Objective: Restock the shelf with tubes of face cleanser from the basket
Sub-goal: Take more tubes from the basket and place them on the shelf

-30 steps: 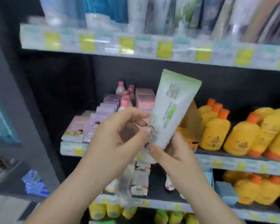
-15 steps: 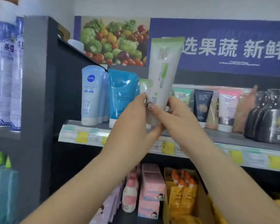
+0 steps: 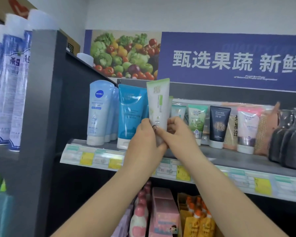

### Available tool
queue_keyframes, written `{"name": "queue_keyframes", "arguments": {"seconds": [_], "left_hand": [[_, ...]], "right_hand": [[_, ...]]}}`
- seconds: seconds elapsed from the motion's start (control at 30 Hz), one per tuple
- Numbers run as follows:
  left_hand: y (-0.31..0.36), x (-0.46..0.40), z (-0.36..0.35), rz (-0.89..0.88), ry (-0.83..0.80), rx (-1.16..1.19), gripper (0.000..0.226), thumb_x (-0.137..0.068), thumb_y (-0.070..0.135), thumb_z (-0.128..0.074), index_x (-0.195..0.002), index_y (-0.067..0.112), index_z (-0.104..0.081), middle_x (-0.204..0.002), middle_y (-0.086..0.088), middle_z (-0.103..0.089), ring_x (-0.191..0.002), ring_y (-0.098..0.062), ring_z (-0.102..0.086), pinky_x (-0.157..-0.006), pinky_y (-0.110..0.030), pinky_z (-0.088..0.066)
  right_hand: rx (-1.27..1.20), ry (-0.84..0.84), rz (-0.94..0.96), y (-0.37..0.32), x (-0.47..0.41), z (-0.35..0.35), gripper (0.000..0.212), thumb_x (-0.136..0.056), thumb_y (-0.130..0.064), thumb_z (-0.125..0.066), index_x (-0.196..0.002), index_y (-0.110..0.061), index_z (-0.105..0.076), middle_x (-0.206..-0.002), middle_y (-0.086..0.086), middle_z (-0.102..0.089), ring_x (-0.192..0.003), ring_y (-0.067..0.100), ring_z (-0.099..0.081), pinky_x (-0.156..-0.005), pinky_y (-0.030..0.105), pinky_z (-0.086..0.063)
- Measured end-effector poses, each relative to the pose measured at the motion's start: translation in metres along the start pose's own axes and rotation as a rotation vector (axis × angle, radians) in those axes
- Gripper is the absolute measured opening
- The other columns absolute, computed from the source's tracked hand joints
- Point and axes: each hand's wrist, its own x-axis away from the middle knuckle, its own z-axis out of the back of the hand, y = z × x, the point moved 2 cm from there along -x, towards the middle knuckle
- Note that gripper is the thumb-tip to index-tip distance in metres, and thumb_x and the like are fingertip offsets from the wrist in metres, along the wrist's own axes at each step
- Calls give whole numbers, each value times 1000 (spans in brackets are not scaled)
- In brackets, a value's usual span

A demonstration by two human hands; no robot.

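White-green tube (image 3: pixel 158 103) upright, both hands gripping, above shelf (image 3: pixel 229 155) edge.

The blue banner (image 3: pixel 232 60) above the shelf carries large white characters — 甄选果蔬 新鲜, cut off at the right edge — with a line of small English under them too blurred to read. Below the banner, the pale blue tube (image 3: pixel 99 112) at the left end of the row bears a round NIVEA badge, while the dark tube (image 3: pixel 219 125) farther right reads "Pure Fountain" — all other print is illegible.
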Motion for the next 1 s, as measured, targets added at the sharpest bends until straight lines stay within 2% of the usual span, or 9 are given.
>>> {"name": "queue_keyframes", "arguments": {"seconds": [0.17, 0.23, 0.3, 0.4, 0.47, 0.63, 0.73, 1.0], "left_hand": [[-2, 2, -2, -26, 1, -7, 53, -80, 28, -67, -122, 19, -36, -113, 2, -50, -97, -18, -55, -80, -35, -49], [-4, 2, -3, -30, 7, -16, 52, -81, 30, -67, -121, 19, -37, -112, 3, -49, -96, -17, -55, -78, -32, -48], [-6, 2, -4, -35, 18, -21, 49, -81, 30, -66, -119, 19, -38, -110, 3, -50, -95, -16, -54, -76, -30, -47], [-6, 2, -5, -46, 35, -70, 41, -84, 29, -62, -116, 16, -39, -109, -1, -51, -95, -20, -55, -76, -33, -47], [-5, 0, -7, -56, 36, -128, 37, -86, 27, -58, -115, 14, -38, -110, -4, -51, -96, -22, -53, -75, -31, -44], [-6, -1, -10, -58, 36, -219, 29, -89, 26, -54, -111, 14, -39, -108, -4, -51, -94, -21, -53, -69, -26, -36], [-7, -1, -12, -53, 34, -252, 27, -90, 28, -53, -108, 14, -39, -106, -4, -52, -93, -21, -54, -67, -26, -36], [-3, -3, -11, -1, 42, -264, 26, -92, 28, -52, -95, 17, -29, -103, -5, -54, -91, -22, -55, -65, -25, -33]], "right_hand": [[14, -23, -13, 7, -2, 2, 23, -80, -28, -71, -96, -22, -56, -94, 0, -70, -87, 16, -68, -78, 42, -56], [10, -32, -13, 7, -2, 3, 19, -81, -26, -71, -94, -22, -57, -93, -1, -71, -85, 16, -68, -69, 36, -55], [25, -25, 3, 6, -3, 4, 15, -82, -24, -70, -94, -21, -61, -91, -1, -70, -80, 14, -66, -59, 25, -47], [42, -22, 9, 4, -2, 4, 11, -82, -22, -69, -91, -16, -66, -86, 1, -70, -63, 5, -57, -52, 17, -40], [57, -18, 1, 4, -2, 4, 14, -81, -21, -70, -91, -11, -68, -84, 3, -71, -61, 6, -56, -54, 22, -43], [47, -18, -39, 6, -4, 5, 12, -83, -15, -68, -94, -16, -65, -89, 3, -71, -77, 15, -67, -66, 32, -58], [63, -17, -38, 8, -5, 5, 16, -82, -15, -69, -97, -17, -63, -92, 2, -70, -84, 17, -68, -75, 41, -58], [78, 6, -31, 9, -7, 4, 34, -80, -12, -71, -104, -24, -51, -92, -2, -64, -87, 18, -65, -80, 46, -55]]}}
